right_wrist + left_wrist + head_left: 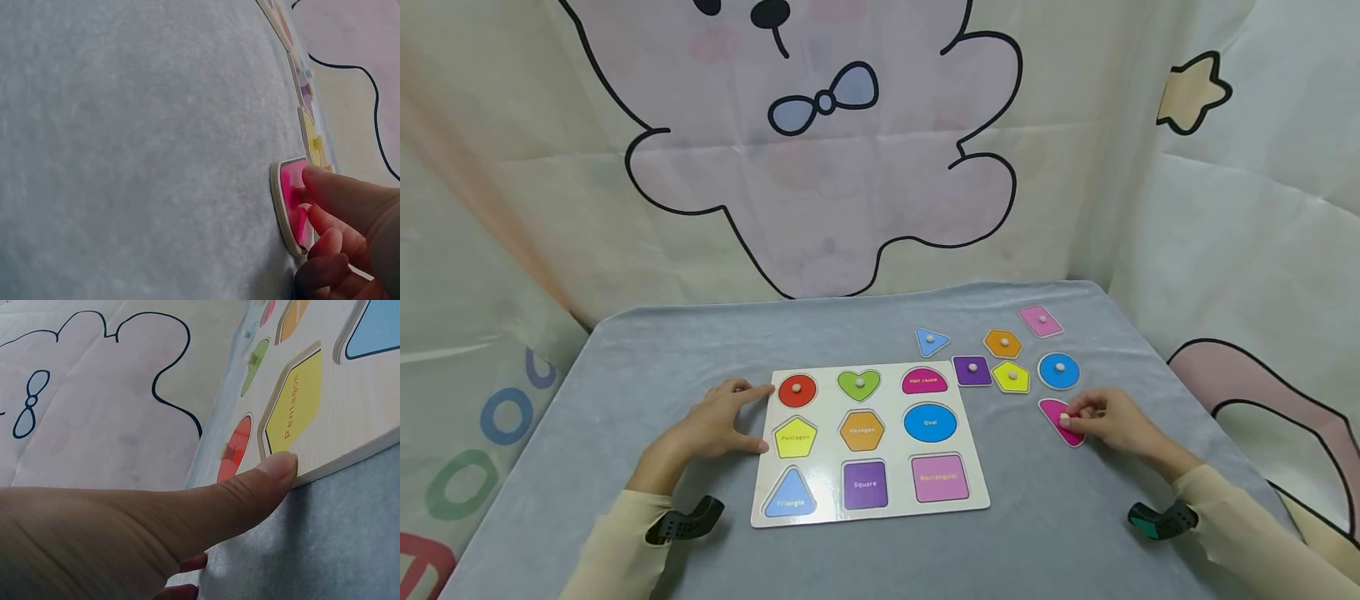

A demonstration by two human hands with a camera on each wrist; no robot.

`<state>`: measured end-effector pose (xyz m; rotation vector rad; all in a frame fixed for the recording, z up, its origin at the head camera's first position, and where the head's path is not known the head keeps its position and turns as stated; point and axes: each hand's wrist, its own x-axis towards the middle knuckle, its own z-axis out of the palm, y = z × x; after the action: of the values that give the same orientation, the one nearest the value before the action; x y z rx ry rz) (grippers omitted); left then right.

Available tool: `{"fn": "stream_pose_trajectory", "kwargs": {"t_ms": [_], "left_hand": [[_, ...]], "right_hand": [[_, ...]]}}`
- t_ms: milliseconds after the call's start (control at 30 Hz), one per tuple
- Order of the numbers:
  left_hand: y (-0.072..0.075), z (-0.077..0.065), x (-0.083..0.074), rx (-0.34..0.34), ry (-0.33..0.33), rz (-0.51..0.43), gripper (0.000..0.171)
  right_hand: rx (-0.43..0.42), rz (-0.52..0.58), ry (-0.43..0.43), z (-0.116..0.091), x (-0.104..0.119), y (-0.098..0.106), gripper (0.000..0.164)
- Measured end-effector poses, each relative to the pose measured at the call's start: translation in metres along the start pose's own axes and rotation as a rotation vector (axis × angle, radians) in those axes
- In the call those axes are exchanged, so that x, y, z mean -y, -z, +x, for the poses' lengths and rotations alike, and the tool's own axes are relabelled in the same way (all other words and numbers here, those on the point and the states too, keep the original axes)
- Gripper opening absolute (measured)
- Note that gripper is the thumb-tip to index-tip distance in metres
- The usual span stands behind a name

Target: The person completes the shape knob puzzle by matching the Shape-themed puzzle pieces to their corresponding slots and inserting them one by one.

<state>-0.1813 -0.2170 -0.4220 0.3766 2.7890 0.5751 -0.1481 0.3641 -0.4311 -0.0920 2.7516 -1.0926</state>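
Observation:
A white wooden shape puzzle board (827,482) lies on the table, its slots printed with coloured shapes and names. A red circle piece (792,395) and a green heart piece (852,379) sit in its top row. My left hand (711,423) rests at the board's left edge, thumb and forefinger spread and touching it; in the left wrist view the thumb (237,499) lies beside the yellow Pentagon slot (300,403). To the board's right, my right hand (1112,423) pinches the knob of a pink half-round piece (289,187), which looks tilted on the cloth.
Right of and behind the board lie loose knobbed pieces: a blue triangle (925,346), purple square (964,377), orange hexagon (996,350), yellow pentagon (1006,383), blue oval (1051,380) and pink parallelogram-looking piece (1033,317). Grey cloth (880,567) covers the table; printed curtains stand behind.

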Motion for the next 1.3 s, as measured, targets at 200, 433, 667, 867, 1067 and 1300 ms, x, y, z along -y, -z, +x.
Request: {"fn": "stream_pose_trajectory", "kwargs": {"t_ms": [200, 433, 667, 867, 1067, 1300], "left_hand": [[-0.002, -0.001, 0.0, -0.003, -0.001, 0.001, 0.091], [-0.001, 0.0, 0.0, -0.009, -0.007, 0.003, 0.091], [-0.002, 0.0, 0.0, 0.0, 0.01, 0.004, 0.092], [-0.002, 0.0, -0.001, -0.001, 0.018, 0.006, 0.092], [-0.001, 0.001, 0.0, 0.003, 0.011, 0.01, 0.092], [-0.002, 0.001, 0.001, 0.002, 0.003, 0.011, 0.092]], "right_hand": [[-0.034, -0.047, 0.003, 0.0, 0.002, -0.003, 0.023], [-0.03, -0.033, -0.03, -0.001, 0.003, -0.001, 0.026], [-0.035, -0.052, -0.008, 0.005, 0.015, 0.01, 0.027], [-0.045, -0.056, 0.054, 0.015, 0.029, 0.015, 0.025], [-0.042, -0.045, 0.089, 0.026, 0.041, 0.012, 0.022], [-0.026, -0.011, 0.129, 0.038, 0.057, 0.006, 0.019]]}}
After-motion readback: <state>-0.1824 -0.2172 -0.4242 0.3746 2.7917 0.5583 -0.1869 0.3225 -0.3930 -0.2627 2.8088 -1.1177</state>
